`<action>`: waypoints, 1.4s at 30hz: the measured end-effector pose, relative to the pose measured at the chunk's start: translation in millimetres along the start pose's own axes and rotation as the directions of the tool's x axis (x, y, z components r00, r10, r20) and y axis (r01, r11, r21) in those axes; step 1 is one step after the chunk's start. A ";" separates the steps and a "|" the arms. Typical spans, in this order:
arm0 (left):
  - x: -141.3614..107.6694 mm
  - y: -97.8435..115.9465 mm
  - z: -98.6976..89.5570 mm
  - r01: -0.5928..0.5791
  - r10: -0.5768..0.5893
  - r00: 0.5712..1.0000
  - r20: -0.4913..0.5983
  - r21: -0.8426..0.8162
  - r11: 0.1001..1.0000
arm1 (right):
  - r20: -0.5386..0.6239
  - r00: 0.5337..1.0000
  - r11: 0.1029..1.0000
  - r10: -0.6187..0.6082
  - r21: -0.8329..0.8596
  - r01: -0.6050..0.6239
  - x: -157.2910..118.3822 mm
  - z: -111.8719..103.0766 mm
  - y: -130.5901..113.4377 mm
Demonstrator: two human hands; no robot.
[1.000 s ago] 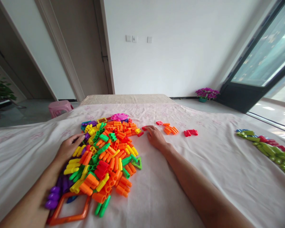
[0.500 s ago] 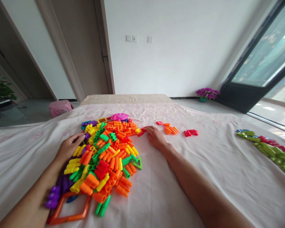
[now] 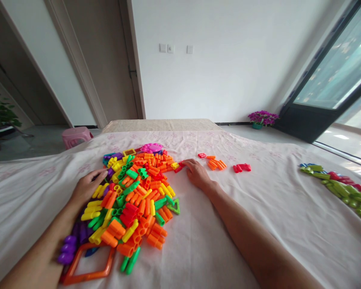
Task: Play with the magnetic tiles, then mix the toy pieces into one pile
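A heap of plastic building blocks (image 3: 147,182), mostly orange, yellow, green and red tubes joined side by side, lies on the cloth between my hands. My right hand (image 3: 196,173) is at the heap's far right edge, fingers bent, with the fingertips on a red building block (image 3: 178,169); its underside is hidden. My left hand (image 3: 89,184) rests along the left side, fingers stretched and thumb apart, tips against purple and yellow blocks. Under my left wrist are purple blocks (image 3: 67,249) and an orange square frame (image 3: 90,276). A green triangle (image 3: 175,206) sits at the right edge.
Small groups of orange blocks (image 3: 217,164) and red blocks (image 3: 242,168) lie to the right. Farther right is a row of olive-green, red and blue blocks (image 3: 344,192). A pink flower-shaped piece (image 3: 152,148) tops the heap's far end. Beyond the bed stands a pink stool (image 3: 76,136).
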State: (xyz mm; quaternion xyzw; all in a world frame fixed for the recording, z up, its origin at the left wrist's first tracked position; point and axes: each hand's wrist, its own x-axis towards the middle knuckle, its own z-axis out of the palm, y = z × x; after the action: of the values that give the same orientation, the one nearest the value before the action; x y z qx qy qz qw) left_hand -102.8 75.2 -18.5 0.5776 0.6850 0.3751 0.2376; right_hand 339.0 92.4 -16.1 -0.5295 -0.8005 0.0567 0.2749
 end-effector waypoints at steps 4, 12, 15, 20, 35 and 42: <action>-1.3 4.4 -0.5 0.003 -0.003 1.000 -0.003 0.004 1.000 | 0.005 1.000 1.000 0.003 -0.006 -0.003 -0.1 0.6 0.5; -1.4 3.5 -0.1 -0.007 0.007 1.000 -0.002 -0.019 1.000 | 0.024 1.000 1.000 0.005 -0.013 -0.005 0.9 -0.8 1.5; -0.8 2.0 0.1 -0.015 0.015 1.000 -0.002 -0.016 1.000 | 0.021 1.000 1.000 0.002 -0.014 -0.002 1.1 -1.4 0.8; -0.5 1.5 -0.1 -0.027 0.027 1.000 0.005 -0.005 1.000 | 0.019 1.000 1.000 0.004 -0.017 -0.004 0.6 -2.2 0.1; -0.9 2.0 0.0 -0.022 0.022 1.000 0.007 -0.006 1.000 | 0.020 1.000 1.000 -0.006 -0.019 0.007 0.8 -3.0 0.3; 1.4 -1.1 0.0 -0.036 0.036 0.999 0.000 0.043 0.998 | 0.015 1.000 1.000 -0.011 -0.016 0.011 0.8 -2.6 0.6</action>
State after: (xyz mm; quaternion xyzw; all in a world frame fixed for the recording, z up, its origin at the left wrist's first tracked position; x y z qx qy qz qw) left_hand -103.7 76.5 -19.2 0.5948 0.6825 0.3647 0.2179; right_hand 340.6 92.8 -13.8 -0.5268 -0.8060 0.0527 0.2649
